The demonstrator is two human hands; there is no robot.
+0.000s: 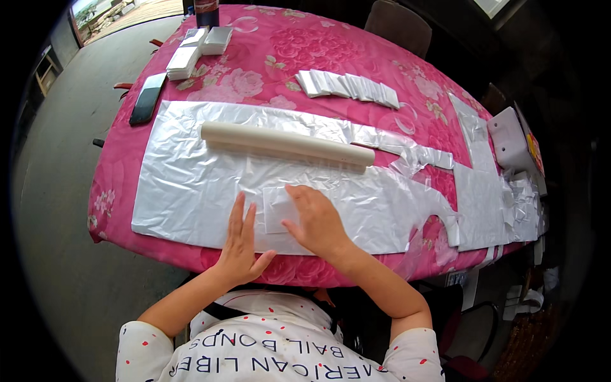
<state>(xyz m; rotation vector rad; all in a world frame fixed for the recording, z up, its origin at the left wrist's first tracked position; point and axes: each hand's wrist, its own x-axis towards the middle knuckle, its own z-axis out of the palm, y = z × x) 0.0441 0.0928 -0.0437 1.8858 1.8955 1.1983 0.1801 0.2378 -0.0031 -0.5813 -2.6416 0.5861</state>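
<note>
A stack of silvery-white plastic bags (pixel 184 184) lies flat along the table's near side, its handle ends toward the right. On it, between my hands, sits a small white square packet (pixel 275 219). My left hand (pixel 240 248) rests just left of the packet, fingers stretched forward and thumb apart. My right hand (pixel 313 219) lies over the packet's right edge, with thumb and fingers spread along it; neither seems to grip it. Farther up, a long off-white roller tube (pixel 286 143) lies across the bags.
A row of white packets (pixel 347 87) lies beyond the tube. More packets (pixel 184 60) are stacked at the far left near a dark phone (pixel 147 99) and a dark bottle (pixel 207 13). More bags (pixel 480 210) and a white box (pixel 509 140) are at the right, on the pink flowered tablecloth (pixel 254 38).
</note>
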